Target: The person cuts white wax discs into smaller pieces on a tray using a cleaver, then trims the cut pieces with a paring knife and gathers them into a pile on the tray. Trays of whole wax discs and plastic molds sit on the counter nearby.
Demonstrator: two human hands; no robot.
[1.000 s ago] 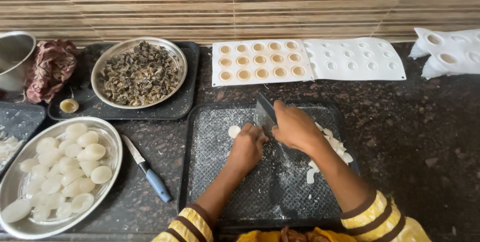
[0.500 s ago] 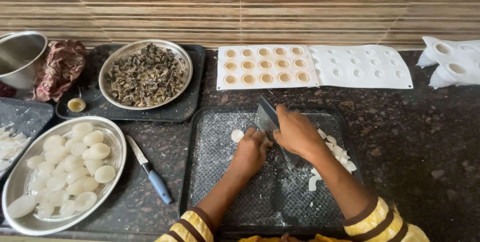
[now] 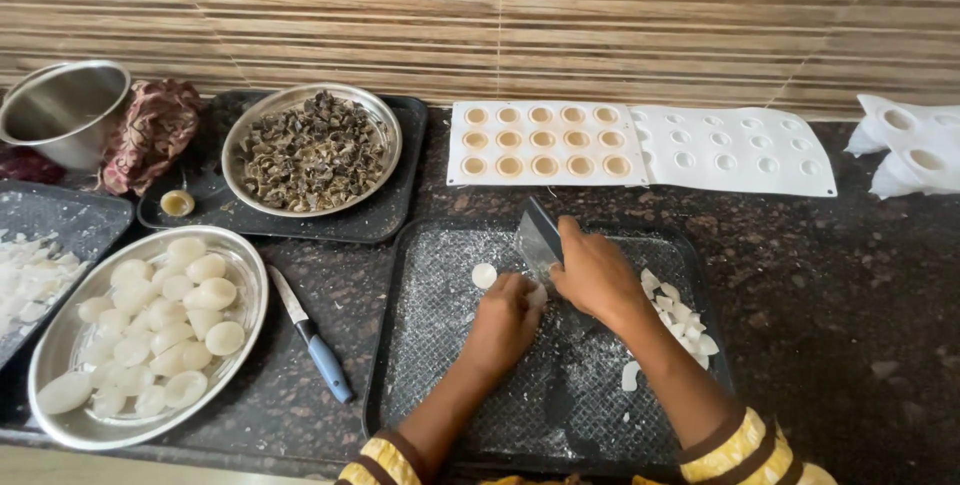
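Broad knife blade [image 3: 538, 235] upright above a pale round piece [image 3: 537, 295].

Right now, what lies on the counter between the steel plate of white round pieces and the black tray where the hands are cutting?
In the head view, a blue-handled knife lies there on the dark counter, blade pointing away.
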